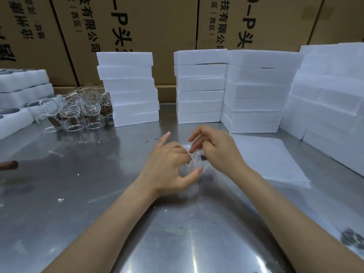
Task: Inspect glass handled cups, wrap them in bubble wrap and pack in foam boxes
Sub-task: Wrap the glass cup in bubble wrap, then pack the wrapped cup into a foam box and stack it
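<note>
Cup (192, 166) sits low between my palms on the metal table (78, 184), my left hand (169, 166) curled around its bubble wrap (186, 149), my right hand (214, 148) pinching the wrap's top edge, dark handle poking right toward that hand.

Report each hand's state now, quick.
Left hand: curled round the bubble-wrapped cup, holding it.
Right hand: pinching the wrap on the same cup.
</note>
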A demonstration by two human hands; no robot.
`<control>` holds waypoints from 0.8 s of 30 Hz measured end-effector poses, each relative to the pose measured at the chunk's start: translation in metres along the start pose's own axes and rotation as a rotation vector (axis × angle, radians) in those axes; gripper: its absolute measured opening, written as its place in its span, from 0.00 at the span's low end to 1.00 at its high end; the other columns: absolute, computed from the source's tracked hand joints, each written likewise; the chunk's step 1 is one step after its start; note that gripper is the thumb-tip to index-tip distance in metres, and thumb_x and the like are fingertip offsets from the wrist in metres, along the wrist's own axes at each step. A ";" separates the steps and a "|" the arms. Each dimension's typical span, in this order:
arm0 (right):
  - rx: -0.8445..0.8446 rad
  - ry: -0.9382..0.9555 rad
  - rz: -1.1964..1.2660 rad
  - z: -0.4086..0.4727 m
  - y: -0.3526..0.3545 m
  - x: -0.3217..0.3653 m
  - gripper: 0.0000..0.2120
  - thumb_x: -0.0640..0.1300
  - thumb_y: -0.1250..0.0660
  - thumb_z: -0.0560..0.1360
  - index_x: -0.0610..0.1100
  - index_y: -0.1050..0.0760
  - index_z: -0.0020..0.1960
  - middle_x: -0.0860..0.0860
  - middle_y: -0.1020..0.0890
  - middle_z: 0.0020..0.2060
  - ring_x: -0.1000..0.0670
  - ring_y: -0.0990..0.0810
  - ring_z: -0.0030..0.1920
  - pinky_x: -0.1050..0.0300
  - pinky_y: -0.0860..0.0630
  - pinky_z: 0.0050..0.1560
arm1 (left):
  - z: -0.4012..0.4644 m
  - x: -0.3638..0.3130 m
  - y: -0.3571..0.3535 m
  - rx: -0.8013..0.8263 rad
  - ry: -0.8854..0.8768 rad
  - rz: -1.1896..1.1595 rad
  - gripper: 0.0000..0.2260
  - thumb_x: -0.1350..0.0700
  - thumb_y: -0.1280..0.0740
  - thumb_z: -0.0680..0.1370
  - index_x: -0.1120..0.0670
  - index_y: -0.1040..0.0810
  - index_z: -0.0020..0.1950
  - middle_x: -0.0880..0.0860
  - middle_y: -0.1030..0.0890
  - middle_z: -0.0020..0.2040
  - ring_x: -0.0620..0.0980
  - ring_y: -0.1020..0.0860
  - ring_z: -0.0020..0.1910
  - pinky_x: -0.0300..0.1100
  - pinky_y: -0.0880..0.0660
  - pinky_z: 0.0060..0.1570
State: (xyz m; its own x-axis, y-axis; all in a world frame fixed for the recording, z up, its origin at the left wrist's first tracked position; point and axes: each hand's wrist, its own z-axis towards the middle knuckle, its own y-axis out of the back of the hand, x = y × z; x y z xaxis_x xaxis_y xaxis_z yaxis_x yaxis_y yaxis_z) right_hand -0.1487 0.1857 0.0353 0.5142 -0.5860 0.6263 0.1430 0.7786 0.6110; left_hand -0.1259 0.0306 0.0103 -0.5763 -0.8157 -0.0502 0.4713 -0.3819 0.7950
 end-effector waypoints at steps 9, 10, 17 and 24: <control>-0.016 0.059 -0.148 -0.002 -0.003 -0.001 0.17 0.32 0.45 0.70 0.54 0.28 0.43 0.61 0.20 0.33 0.56 0.24 0.35 0.52 0.24 0.42 | -0.004 0.001 0.000 -0.248 0.051 0.043 0.18 0.44 0.38 0.73 0.55 0.20 0.33 0.50 0.22 0.34 0.54 0.24 0.37 0.53 0.33 0.63; -0.021 0.097 -0.190 -0.004 -0.005 0.000 0.16 0.33 0.45 0.69 0.53 0.27 0.43 0.61 0.21 0.34 0.56 0.25 0.38 0.53 0.25 0.42 | -0.005 0.003 0.002 -0.268 0.064 0.047 0.17 0.45 0.38 0.73 0.55 0.20 0.33 0.50 0.22 0.33 0.54 0.24 0.37 0.53 0.33 0.62; 0.065 0.218 -0.329 -0.005 -0.011 -0.002 0.17 0.45 0.45 0.68 0.47 0.18 0.35 0.58 0.21 0.42 0.57 0.32 0.49 0.59 0.34 0.49 | -0.004 0.006 0.001 -0.156 0.087 0.050 0.20 0.42 0.39 0.70 0.55 0.20 0.28 0.53 0.25 0.38 0.55 0.25 0.40 0.51 0.37 0.63; 0.221 0.238 -0.418 -0.007 -0.014 0.005 0.26 0.55 0.54 0.68 0.47 0.19 0.37 0.57 0.26 0.44 0.55 0.34 0.52 0.58 0.38 0.56 | -0.004 0.010 0.006 -0.020 0.064 0.036 0.21 0.40 0.42 0.68 0.53 0.16 0.37 0.50 0.25 0.42 0.53 0.26 0.47 0.48 0.46 0.71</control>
State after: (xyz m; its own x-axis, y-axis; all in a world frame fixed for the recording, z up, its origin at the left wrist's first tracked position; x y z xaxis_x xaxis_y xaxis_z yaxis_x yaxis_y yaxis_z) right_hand -0.1421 0.1738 0.0264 0.6326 -0.7493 0.1961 0.2086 0.4086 0.8885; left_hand -0.1263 0.0185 0.0125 -0.5151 -0.8550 -0.0607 0.5044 -0.3597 0.7850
